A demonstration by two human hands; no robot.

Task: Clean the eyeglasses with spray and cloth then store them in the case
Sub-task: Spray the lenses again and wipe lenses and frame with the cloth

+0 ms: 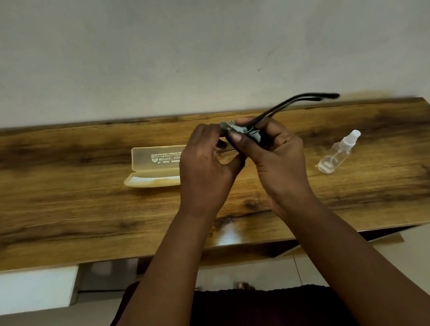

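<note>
A plain home room: a narrow wood-grain table [58, 199] set against a bare grey-white wall [200, 36], pale tiled floor [267, 271] under it.

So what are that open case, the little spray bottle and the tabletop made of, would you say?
The case looks like translucent, pale yellow plastic: light passes through its raised lid and the print shows on it. The spray bottle, lying on its side, seems clear plastic with a white nozzle, though it could be glass. The tabletop shows brown wood grain with a glossy glare, so varnished wood or a wood-look laminate.
</note>
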